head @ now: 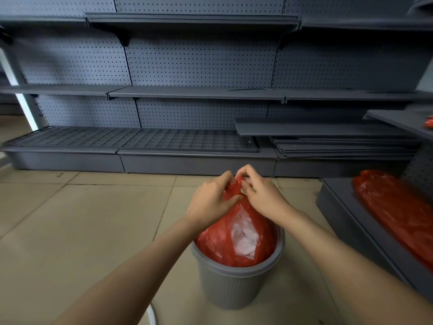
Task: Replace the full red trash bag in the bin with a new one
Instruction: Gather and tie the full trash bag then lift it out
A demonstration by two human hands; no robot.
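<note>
A grey ribbed bin [230, 287] stands on the tiled floor in front of me. A full red trash bag [218, 242] sits inside it, with white plastic showing through its side. The bag's top is gathered into a twisted neck above the rim. My left hand [210, 199] pinches that neck from the left. My right hand [262, 192] grips the red ends from the right, fingers curled around them. Another red bag [396, 214] lies flat on a low grey shelf to the right.
Grey pegboard shelving [199, 92] spans the wall behind the bin, with a wire-grid base shelf [131, 139]. Loose grey shelf boards [339, 144] are stacked at the right. A low shelf unit [346, 214] juts out close to the bin's right. Beige floor tiles [82, 219] extend to the left.
</note>
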